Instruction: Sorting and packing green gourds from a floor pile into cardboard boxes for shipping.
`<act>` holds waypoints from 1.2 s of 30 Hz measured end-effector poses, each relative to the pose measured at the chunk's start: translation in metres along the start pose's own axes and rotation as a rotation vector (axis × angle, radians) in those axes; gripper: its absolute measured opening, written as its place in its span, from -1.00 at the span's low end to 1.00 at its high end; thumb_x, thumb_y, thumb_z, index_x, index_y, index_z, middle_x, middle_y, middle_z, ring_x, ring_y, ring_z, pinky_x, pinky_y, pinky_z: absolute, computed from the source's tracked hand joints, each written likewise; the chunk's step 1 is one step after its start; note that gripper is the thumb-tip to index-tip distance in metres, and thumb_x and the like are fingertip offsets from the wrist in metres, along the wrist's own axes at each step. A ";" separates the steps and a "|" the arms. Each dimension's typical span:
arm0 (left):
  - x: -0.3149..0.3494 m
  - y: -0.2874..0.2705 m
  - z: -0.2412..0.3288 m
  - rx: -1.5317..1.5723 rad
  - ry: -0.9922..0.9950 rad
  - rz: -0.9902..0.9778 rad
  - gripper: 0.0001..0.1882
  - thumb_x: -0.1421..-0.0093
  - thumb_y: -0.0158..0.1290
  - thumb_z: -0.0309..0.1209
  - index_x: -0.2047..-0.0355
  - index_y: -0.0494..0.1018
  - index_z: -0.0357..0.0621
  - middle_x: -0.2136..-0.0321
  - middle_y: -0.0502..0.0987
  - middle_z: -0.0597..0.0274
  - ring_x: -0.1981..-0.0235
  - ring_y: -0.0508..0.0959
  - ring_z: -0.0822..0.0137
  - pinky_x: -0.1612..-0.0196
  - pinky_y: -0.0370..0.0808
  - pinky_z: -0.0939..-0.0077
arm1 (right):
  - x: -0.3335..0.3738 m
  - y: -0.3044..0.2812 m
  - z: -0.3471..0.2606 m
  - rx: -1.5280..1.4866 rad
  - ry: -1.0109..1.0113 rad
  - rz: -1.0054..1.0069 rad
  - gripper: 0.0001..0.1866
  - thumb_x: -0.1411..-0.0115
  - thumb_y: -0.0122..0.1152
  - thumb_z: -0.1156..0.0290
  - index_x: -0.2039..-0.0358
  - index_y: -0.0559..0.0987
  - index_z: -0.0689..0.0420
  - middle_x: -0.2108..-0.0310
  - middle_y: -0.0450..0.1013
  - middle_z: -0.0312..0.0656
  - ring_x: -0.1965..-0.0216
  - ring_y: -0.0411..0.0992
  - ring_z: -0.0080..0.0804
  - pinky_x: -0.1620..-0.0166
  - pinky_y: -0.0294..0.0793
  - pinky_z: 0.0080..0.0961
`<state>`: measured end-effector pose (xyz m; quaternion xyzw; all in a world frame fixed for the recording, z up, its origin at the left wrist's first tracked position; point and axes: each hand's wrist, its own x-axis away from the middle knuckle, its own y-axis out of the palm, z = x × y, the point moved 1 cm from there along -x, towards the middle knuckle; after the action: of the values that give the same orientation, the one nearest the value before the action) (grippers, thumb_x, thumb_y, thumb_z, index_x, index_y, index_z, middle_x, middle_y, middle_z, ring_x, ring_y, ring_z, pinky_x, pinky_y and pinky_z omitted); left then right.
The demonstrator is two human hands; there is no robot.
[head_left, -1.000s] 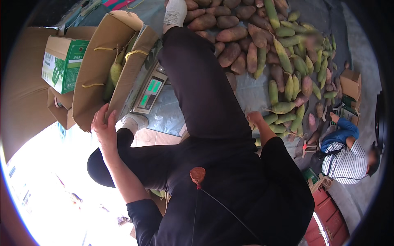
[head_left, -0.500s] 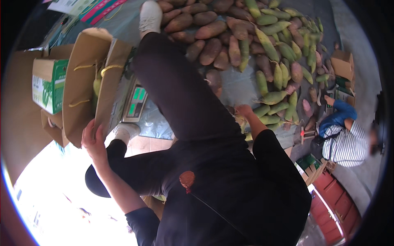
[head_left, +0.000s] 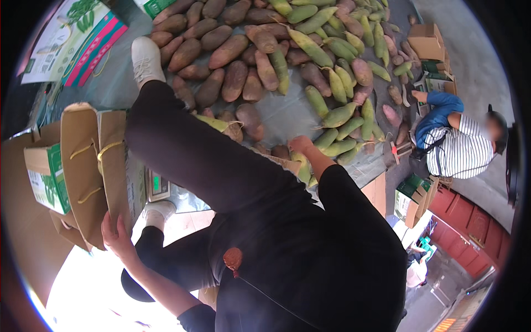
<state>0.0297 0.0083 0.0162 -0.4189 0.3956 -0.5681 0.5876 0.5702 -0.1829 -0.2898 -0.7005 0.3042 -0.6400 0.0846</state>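
Note:
My left hand (head_left: 116,237) is at the lower edge of an open cardboard box (head_left: 80,160) with yellow cord handles, its fingers and thumb bent around the edge. A digital scale (head_left: 159,183) with a lit green display stands beside the box, partly hidden by it. My right hand (head_left: 300,144) reaches down beside a heap of green radishes (head_left: 338,116). Its fingers look curled, but what they hold, if anything, is hidden. Reddish-brown tuberous roots (head_left: 235,80) lie in the heap's left part, beyond my raised leg.
A green and white carton (head_left: 47,180) stands left of the box. Printed packaging (head_left: 66,41) lies at the far left. A person in a striped shirt (head_left: 462,146) sits at the right near small cartons (head_left: 428,41). Another open carton (head_left: 412,199) is by the red doors (head_left: 470,232).
The view has shifted, so the heap sits further left and the box lower. Both hands keep about the same places, the left at the box edge and the right by the radishes.

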 end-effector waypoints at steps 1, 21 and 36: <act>0.001 0.000 -0.001 0.001 0.004 -0.002 -0.70 -0.10 0.05 -0.50 0.13 0.42 -0.30 0.28 0.49 0.05 0.24 0.51 0.16 0.18 0.43 0.37 | -0.002 -0.001 -0.004 -0.134 0.060 -0.021 -0.74 -0.03 0.04 0.24 0.30 0.57 0.04 0.27 0.49 -0.07 0.20 0.44 -0.08 0.17 0.44 -0.24; -0.033 0.013 0.016 -0.017 -0.088 -0.162 -0.66 -0.03 0.06 -0.49 0.14 0.41 -0.32 0.29 0.51 -0.04 0.28 0.52 0.08 0.19 0.41 0.32 | -0.002 -0.011 -0.007 -0.107 0.080 0.050 -0.72 -0.02 -0.06 0.33 0.35 0.58 0.12 0.24 0.48 -0.04 0.18 0.43 -0.05 0.14 0.43 -0.20; -0.039 0.016 0.021 0.069 -0.136 -0.264 -0.73 0.01 -0.02 -0.54 0.27 0.44 -0.41 0.48 0.52 -0.10 0.43 0.54 0.12 0.26 0.41 0.35 | -0.018 0.007 -0.005 -0.286 0.295 0.240 -0.70 -0.15 -0.11 0.25 0.36 0.57 0.13 0.25 0.48 -0.08 0.18 0.43 -0.10 0.10 0.40 -0.26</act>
<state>0.0528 0.0485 0.0075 -0.4842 0.2765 -0.6240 0.5474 0.5633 -0.1777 -0.3075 -0.5629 0.4820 -0.6713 0.0145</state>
